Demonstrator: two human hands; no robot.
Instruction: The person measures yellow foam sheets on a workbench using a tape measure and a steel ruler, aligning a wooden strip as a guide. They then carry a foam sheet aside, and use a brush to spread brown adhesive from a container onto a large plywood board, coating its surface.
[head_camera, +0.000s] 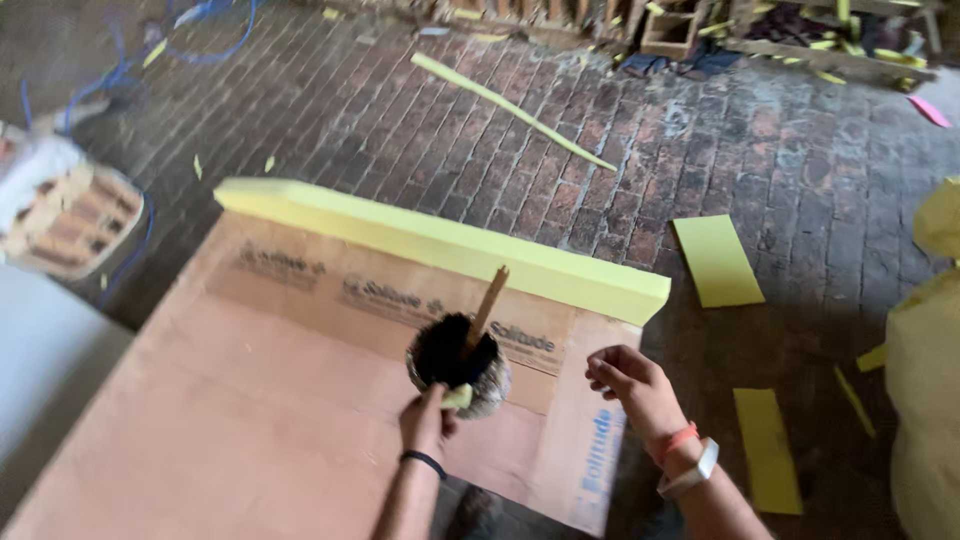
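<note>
Hands low in my view, over a big sheet of brown cardboard (250, 420) spread on the brick floor (800, 180). My left hand (427, 420) grips the near rim of a small round pot (458, 366), pinching a yellow foam scrap (458, 398) against it; black band on that wrist. The pot sits on the cardboard toward its right edge, black and sticky-looking inside, crusted grey outside, with a wooden stick (488, 305) leaning up out of it. My right hand (632, 385) hovers just right of the pot, off it, fingers loosely curled and holding nothing; orange band and a pale strap on that wrist. Along the cardboard's far edge lies a long yellow-green foam block (440, 243), running corner to corner. Dark printed lettering runs in a band under that block, and blue lettering runs up the right edge near my right hand. Flat yellow foam offcuts (716, 260) lie on the bricks to the right, well apart from the cardboard.
</note>
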